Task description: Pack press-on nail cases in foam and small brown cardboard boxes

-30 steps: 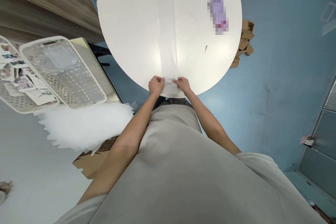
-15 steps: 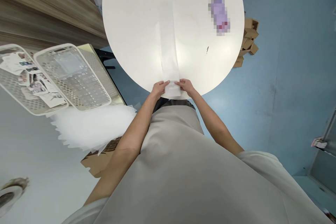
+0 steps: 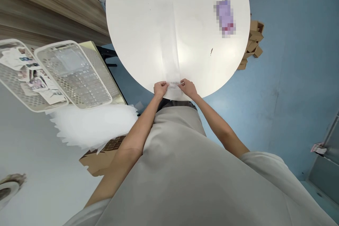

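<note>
A long, narrow translucent white sheet (image 3: 169,46) lies across the round white table (image 3: 201,70), running from the near edge towards the far side. At its near end, my left hand (image 3: 160,88) pinches the sheet's left side between thumb and fingers. Opposite it, my right hand (image 3: 188,88) pinches the right side, with its fingers curled. Between the two hands the material looks creased or gathered, and whether something small lies under it I cannot tell. The sheet's near end reaches the table edge by my waist.
A pixelated purple object (image 3: 225,17) lies on the table's right side. To the left stand a white basket with clear packs (image 3: 75,100) and another with printed cards (image 3: 33,107). Below them is a pile of white sheets (image 3: 92,123) over a cardboard box (image 3: 97,162). Cardboard boxes (image 3: 254,37) sit on the floor at right.
Both hands stay at the sheet's near end; their fingers have curled more, and the sheet between them looks more creased. The whole view has shifted slightly.
</note>
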